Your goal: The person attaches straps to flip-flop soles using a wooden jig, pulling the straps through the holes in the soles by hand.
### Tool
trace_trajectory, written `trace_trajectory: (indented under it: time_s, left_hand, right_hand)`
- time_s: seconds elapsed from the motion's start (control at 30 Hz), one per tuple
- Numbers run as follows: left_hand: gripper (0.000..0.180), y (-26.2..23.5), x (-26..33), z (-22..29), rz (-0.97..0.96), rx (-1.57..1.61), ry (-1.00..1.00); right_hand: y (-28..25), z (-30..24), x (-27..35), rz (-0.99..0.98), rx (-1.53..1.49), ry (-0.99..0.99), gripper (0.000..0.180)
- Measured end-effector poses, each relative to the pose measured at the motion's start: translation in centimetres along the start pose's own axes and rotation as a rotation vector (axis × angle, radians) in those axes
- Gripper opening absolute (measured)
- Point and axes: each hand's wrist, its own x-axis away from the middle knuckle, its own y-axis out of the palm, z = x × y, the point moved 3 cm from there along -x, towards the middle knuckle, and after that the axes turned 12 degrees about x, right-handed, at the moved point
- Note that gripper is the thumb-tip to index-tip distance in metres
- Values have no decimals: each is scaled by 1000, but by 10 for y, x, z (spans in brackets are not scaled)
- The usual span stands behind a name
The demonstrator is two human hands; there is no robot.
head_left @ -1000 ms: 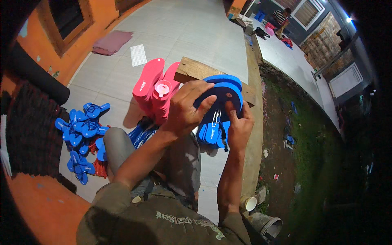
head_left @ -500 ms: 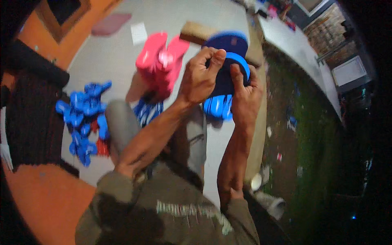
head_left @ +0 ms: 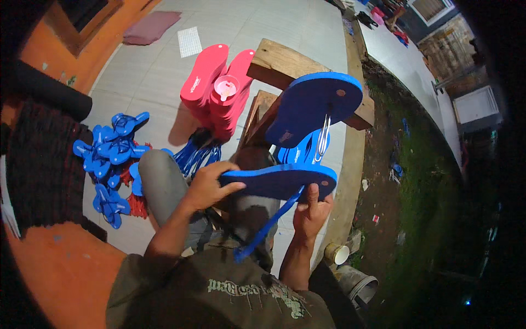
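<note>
Both hands are clamped on a blue sandal sole (head_left: 279, 180) held flat over the lap: left hand (head_left: 208, 186) grips its left end, right hand (head_left: 310, 211) holds it from below w/ a blue strap (head_left: 268, 225) hanging down. Behind it, another blue sole (head_left: 312, 107) leans on a wooden block (head_left: 279, 60); red soles (head_left: 211, 82) stand further back on the floor
</note>
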Motion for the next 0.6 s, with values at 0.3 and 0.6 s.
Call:
trace_trajectory:
  time_s: [0.3, 0.6]
  left_hand:
    - [32, -40, -43, 106, -164, -330, 267]
    - [32, 4, -55, 89, -225, 366, 402]
  right_hand:
    - [38, -36, -5, -236, 869, -645, 46]
    - [47, -18, -8, -228, 333, -498, 27]
